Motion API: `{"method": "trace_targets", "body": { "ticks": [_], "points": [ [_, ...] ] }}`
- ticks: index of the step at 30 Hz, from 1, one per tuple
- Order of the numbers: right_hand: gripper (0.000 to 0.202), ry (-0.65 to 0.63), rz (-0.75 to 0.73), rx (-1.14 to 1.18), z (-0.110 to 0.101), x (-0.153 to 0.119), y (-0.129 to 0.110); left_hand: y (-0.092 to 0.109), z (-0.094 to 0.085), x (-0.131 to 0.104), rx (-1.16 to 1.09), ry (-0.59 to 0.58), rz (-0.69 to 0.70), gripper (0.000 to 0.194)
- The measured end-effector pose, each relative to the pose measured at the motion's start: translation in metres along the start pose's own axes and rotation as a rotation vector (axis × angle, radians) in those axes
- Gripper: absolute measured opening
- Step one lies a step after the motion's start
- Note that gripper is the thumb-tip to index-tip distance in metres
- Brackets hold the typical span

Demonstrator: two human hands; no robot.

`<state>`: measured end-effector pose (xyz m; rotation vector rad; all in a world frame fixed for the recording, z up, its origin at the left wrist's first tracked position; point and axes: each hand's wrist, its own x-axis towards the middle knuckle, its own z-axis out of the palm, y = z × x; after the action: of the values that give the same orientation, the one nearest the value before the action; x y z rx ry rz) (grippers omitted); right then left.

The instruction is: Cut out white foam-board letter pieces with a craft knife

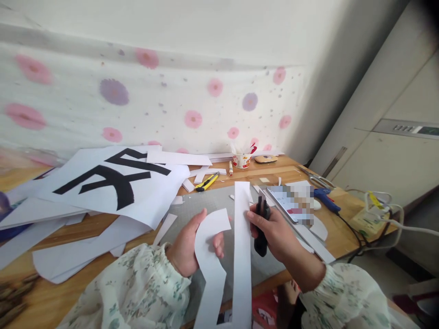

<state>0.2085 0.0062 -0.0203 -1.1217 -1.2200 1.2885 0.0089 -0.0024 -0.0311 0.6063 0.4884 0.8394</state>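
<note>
My left hand (185, 246) is closed around a white curved board cutout (210, 256), with its fingertips showing at the cutout's right edge. Just right of it a long white strip (242, 246) stands nearly upright. My right hand (272, 228) pinches that strip's right edge and also grips a black handheld tool (261, 237) with a dark forked tip; its exact kind is unclear. The two white pieces are close together, and their lower ends run out of the frame. Beneath both hands lies a grey cutting mat (202, 203).
A white sheet with black character shapes (161, 196) covers white offcuts at left. Behind the mat are a yellow utility knife (207, 181) and a paper cup (242, 161). To the right lie a phone (283, 201), a blue glue gun (327, 199), scissors (317, 177) and a power strip (368, 219).
</note>
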Motion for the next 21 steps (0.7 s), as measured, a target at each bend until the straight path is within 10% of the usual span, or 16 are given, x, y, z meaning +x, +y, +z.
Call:
{"method": "trace_targets", "body": {
  "ticks": [21],
  "points": [
    [0.031,0.008,0.006,-0.095,-0.0081,-0.004,-0.0045,0.0025,0.007,-0.0048,0.03,-0.004,-0.043,0.059]
  ]
}}
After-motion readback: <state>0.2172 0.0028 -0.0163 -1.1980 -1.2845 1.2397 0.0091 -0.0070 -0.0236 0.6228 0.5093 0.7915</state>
